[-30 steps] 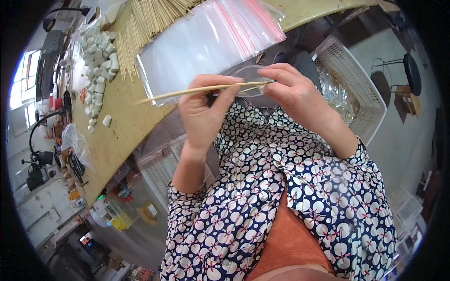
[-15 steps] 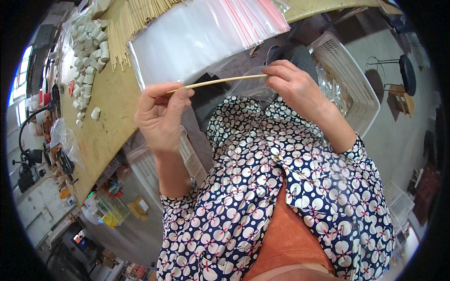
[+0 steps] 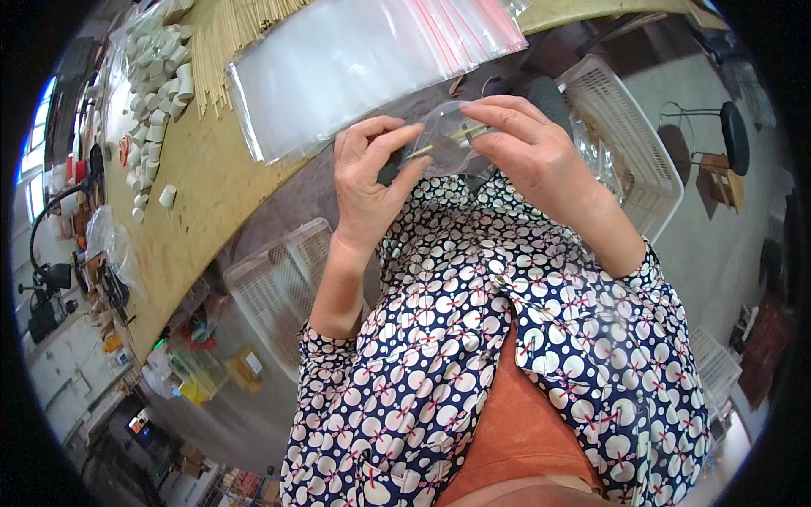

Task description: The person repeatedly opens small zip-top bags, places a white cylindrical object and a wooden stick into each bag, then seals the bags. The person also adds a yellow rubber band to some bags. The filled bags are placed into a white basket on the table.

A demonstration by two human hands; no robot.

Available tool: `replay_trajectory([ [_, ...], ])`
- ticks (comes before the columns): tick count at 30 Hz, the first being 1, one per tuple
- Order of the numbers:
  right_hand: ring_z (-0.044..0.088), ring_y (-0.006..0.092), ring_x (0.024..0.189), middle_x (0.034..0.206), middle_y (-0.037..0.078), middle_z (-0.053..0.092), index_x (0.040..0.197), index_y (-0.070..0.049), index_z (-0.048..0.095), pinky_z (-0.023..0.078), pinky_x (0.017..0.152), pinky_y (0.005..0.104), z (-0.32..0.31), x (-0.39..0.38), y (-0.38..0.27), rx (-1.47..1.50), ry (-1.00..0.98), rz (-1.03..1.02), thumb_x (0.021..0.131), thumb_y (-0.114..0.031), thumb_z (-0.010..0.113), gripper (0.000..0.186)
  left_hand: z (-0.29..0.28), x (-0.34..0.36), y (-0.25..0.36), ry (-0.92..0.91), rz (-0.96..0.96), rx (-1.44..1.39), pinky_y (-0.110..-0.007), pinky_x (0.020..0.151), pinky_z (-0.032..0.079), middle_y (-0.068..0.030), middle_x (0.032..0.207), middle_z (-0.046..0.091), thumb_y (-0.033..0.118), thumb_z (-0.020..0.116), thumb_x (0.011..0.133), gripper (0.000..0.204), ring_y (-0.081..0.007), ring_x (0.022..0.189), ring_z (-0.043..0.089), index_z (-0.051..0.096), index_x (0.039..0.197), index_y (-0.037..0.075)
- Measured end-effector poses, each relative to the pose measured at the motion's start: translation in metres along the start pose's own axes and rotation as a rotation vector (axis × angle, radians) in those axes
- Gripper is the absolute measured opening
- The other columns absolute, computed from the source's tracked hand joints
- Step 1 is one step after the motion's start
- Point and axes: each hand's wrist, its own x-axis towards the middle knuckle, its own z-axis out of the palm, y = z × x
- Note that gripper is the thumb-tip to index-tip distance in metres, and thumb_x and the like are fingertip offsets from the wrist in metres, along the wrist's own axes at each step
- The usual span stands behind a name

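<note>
My right hand is closed, its fingertips on a clear plastic bag and a thin pale wooden stick. The film bulges out in a rounded shape in front of my lap. The stick shows through it or across it; which of the two I cannot tell. My left hand is close by on the left, thumb and forefinger spread apart around the stick's near end, seemingly not pinching it. Beyond both hands, a stack of flat clear bags with pink strips lies at the table edge.
On the yellowish table lie a bundle of thin sticks and a heap of small white cylinders. A white plastic crate with clear packets stands at my right, another crate at my left. A stool is farther right.
My left hand has let go of the stick's end and moved right, toward my right hand. The stick now shows shorter, and the clear film has come up around it.
</note>
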Motion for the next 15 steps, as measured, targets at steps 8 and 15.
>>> replay_trajectory([
  [8,0.063,0.0371,0.118,0.125,0.018,0.067,0.091,0.001,0.063,0.056,0.095,0.0424,0.001,-0.002,0.006,0.058,0.005,-0.008,0.080,-0.002,0.072,0.015,-0.021,-0.003,-0.010,-0.092,0.129,-0.086,-0.038,0.089,0.054,-0.0102,0.120,0.064,0.014,0.091,0.068,0.048,-0.0266,0.110,0.061,0.073,0.113,0.009],
  [15,0.063,0.0367,0.119,0.124,0.018,0.067,0.089,0.002,0.063,0.056,0.095,0.0411,-0.004,0.001,0.009,0.065,-0.008,-0.019,0.079,-0.001,0.071,0.013,-0.022,-0.007,-0.017,-0.059,0.108,0.094,-0.033,0.080,0.056,-0.0094,0.102,0.071,-0.001,0.083,0.076,0.026,-0.0230,0.093,0.069,0.075,0.100,0.005],
])
